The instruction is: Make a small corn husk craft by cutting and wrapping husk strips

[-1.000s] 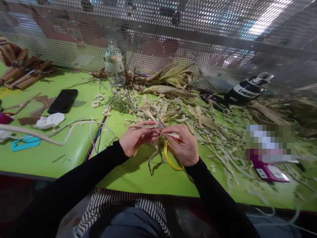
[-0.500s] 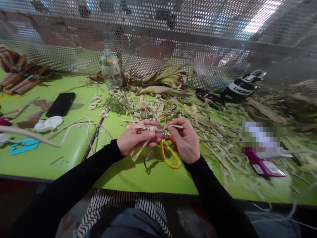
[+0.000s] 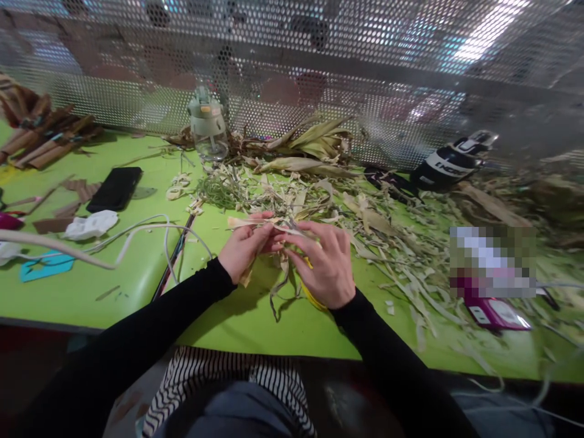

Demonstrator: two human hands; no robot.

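Note:
My left hand (image 3: 246,250) pinches a pale dried corn husk strip (image 3: 249,222) above the green table (image 3: 114,274). Fingers of my right hand (image 3: 325,266) meet the left ones on the same strip. Under my right palm lie yellow-handled scissors (image 3: 311,296), mostly hidden, with only a bit of the yellow loop showing. More husk pieces hang below both hands.
A heap of husk scraps (image 3: 356,219) covers the table's middle and right. A black phone (image 3: 115,188), a white cable (image 3: 137,234), a clear bottle (image 3: 208,125), a dark bottle lying on its side (image 3: 451,163) and a magenta device (image 3: 490,309) lie around. Perforated metal screen (image 3: 292,73) behind.
My right hand has turned palm down and moved left over the scissors, covering them. Both hands have drawn close together on the husk strip.

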